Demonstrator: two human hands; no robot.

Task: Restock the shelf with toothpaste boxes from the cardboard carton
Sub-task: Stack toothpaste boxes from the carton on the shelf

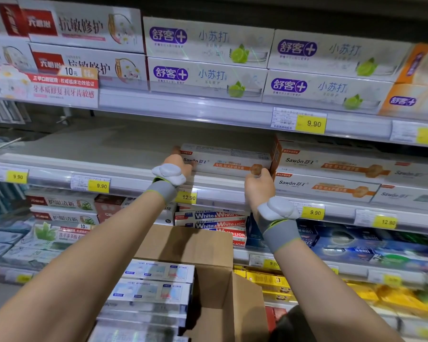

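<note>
Cardboard met my fingertips at both ends of one Sawôn toothpaste box point(229, 161): my left hand point(177, 161) curled round its left end, and my right hand point(258, 180) pinched its right front corner from below, thumb up against the face. So both hands were holding the same box, neither free. It lay with its long axis running left to right, parallel to the shelf edge point(134, 175), sitting on the middle shelf just behind the price rail. Its right end was touching, or as near as I could judge, the stack of matching Sawôn boxes point(331, 174) on the right. Neither hand looked clearly nearer; the right sat lower and closer to me.

To the left the shelf floor point(84, 146) showed bare and deep, so I judged there was room to slide the box back or start a new row that way; rightward there was none. Overhead the upper shelf's rail point(208, 114) left modest clearance. Below my forearms the cardboard carton point(208, 245) stood open, with more boxes point(156, 282) stacked inside, so the restocking was far from finished
</note>
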